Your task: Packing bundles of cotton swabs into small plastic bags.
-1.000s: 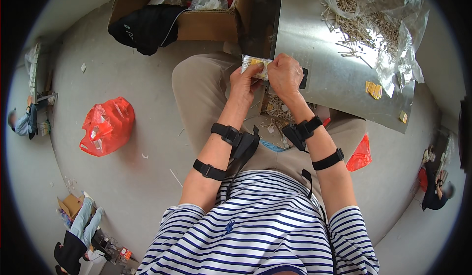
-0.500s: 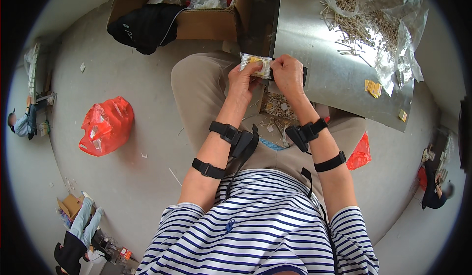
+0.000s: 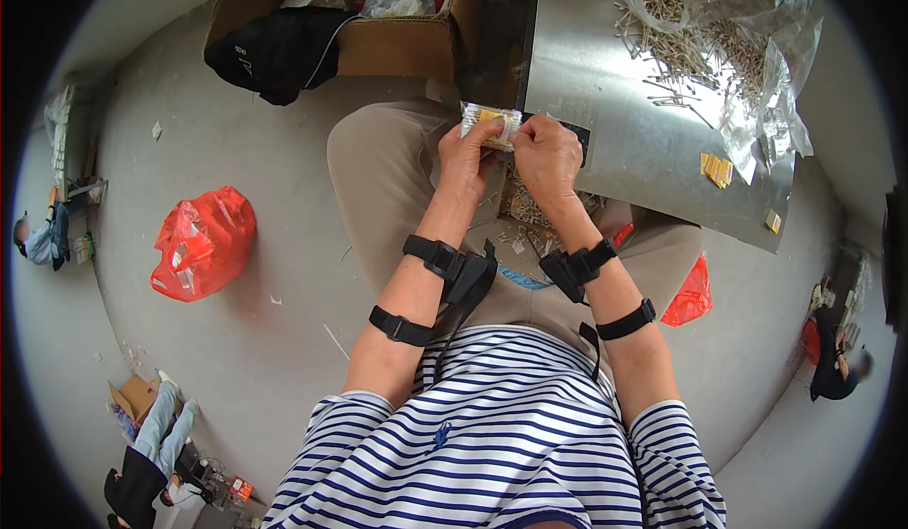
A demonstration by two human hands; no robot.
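Note:
My left hand (image 3: 463,158) grips a small clear packet of cotton swabs (image 3: 476,115) with a yellow label, its thumb pressed on the front. At the packet's right end my right hand (image 3: 550,158) is closed, fingers bent and pinching the edge; the fingertips are partly hidden. Behind the right hand, a dark flat piece (image 3: 583,143) sticks out at the table's edge. Loose cotton swabs (image 3: 667,4) lie heaped on the metal table (image 3: 586,66) at the right, with yellow cards (image 3: 716,170) near its front.
A cardboard box (image 3: 397,49) with a black cloth (image 3: 274,52) over its rim stands at the far left. Below my hands is a container of swabs (image 3: 526,203). Red plastic bags (image 3: 208,241) rest on the floor. Other people (image 3: 142,477) are at work farther off.
My right hand has shifted slightly left and down, closer to my left hand, over the packet's right end. The left hand has stayed nearly in place with the packet.

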